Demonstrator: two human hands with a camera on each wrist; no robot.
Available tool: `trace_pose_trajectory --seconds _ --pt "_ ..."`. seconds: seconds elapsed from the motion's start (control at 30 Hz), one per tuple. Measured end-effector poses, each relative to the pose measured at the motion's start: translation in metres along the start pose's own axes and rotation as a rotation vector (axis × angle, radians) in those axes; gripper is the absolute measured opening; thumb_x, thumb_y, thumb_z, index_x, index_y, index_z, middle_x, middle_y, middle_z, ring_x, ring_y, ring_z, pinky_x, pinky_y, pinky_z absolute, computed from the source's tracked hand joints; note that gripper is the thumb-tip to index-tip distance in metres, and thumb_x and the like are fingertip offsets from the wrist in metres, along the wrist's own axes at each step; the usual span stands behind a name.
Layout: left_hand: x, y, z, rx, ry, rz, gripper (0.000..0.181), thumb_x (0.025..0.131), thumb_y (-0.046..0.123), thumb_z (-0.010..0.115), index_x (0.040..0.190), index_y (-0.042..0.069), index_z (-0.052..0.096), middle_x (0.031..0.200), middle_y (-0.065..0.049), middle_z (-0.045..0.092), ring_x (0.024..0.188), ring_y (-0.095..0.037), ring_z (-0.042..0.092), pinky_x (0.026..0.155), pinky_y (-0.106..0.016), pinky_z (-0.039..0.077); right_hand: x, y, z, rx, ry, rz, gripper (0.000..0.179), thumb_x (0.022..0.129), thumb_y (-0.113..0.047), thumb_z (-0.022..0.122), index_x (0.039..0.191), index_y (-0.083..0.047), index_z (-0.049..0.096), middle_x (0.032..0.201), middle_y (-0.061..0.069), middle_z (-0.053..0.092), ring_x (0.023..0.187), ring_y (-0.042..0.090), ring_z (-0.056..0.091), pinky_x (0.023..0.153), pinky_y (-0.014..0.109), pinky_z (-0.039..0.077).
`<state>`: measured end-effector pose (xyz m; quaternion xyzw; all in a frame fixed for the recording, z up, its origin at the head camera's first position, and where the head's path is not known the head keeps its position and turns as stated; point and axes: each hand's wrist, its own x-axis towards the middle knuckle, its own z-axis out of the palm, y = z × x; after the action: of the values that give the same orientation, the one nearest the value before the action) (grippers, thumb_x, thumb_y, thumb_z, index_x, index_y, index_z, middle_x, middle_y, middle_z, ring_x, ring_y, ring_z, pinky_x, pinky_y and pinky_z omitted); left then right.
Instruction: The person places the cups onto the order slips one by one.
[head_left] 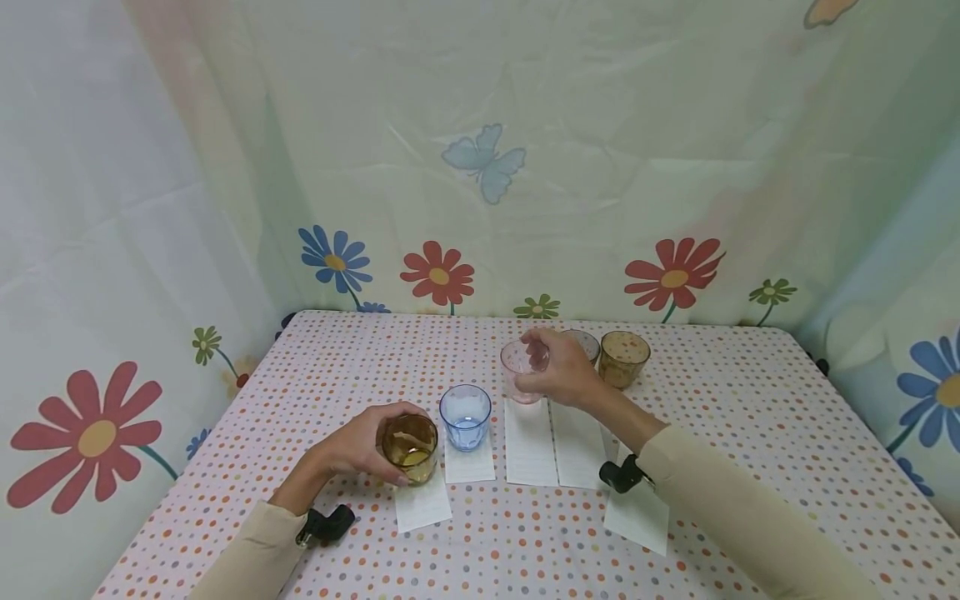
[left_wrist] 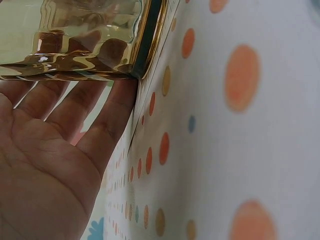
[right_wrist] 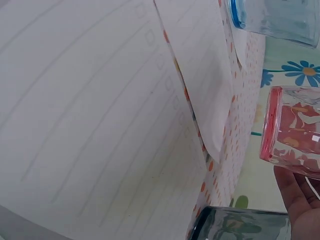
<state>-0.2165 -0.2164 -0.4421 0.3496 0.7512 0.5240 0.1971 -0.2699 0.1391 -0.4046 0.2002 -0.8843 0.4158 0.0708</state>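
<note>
An amber glass tumbler (head_left: 412, 454) stands upright at the upper end of a white paper slip (head_left: 423, 506), and my left hand (head_left: 367, 442) grips it from the left side. In the left wrist view the same tumbler (left_wrist: 90, 42) has its base down at the paper, fingers behind it. My right hand (head_left: 562, 367) holds a pink glass tumbler (head_left: 516, 379) by its right side. The right wrist view shows that pink tumbler (right_wrist: 295, 132) with its base apart from the table. Between the hands, a blue glass tumbler (head_left: 465, 421) stands on another slip.
Behind my right hand are a grey glass tumbler (head_left: 585, 343), partly hidden, and a second amber tumbler (head_left: 624, 367). Several white paper slips (head_left: 531, 446) lie in a row on the dotted tablecloth (head_left: 525, 550). Flowered curtains (head_left: 570, 208) enclose the table at the back and sides.
</note>
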Motion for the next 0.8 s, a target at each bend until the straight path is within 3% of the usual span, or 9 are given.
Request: trace_pose_trajectory --seconds 0.2,0.6,0.8 --pt "0.000 0.001 0.000 0.003 0.001 0.001 0.081 0.069 0.009 0.092 0.139 -0.001 0.053 0.132 -0.014 0.063 0.123 -0.036 0.057 0.101 -0.034 0.050 -0.007 0.004 0.002 0.011 -0.023 -0.007 0.052 0.070 -0.019 0.082 0.116 -0.004 0.064 0.096 0.011 0.065 0.086 0.024 0.061 0.073 0.032 0.054" --pt "0.000 0.003 0.000 0.005 0.000 0.005 0.083 0.069 0.011 0.093 0.140 -0.004 0.051 0.133 -0.015 0.062 0.123 -0.038 0.057 0.101 -0.034 0.050 -0.021 0.002 0.010 0.066 -0.056 -0.068 0.054 0.064 -0.011 0.077 0.115 0.003 0.064 0.097 0.019 0.065 0.085 0.025 0.061 0.071 0.029 0.054" --pt "0.000 0.004 0.000 0.004 0.001 0.003 0.083 0.069 0.010 0.093 0.140 -0.002 0.052 0.133 -0.015 0.062 0.123 -0.038 0.057 0.101 -0.034 0.050 -0.025 0.005 0.011 0.028 -0.063 -0.053 0.056 0.064 -0.012 0.076 0.116 0.003 0.064 0.097 0.012 0.064 0.087 0.023 0.060 0.072 0.030 0.053"
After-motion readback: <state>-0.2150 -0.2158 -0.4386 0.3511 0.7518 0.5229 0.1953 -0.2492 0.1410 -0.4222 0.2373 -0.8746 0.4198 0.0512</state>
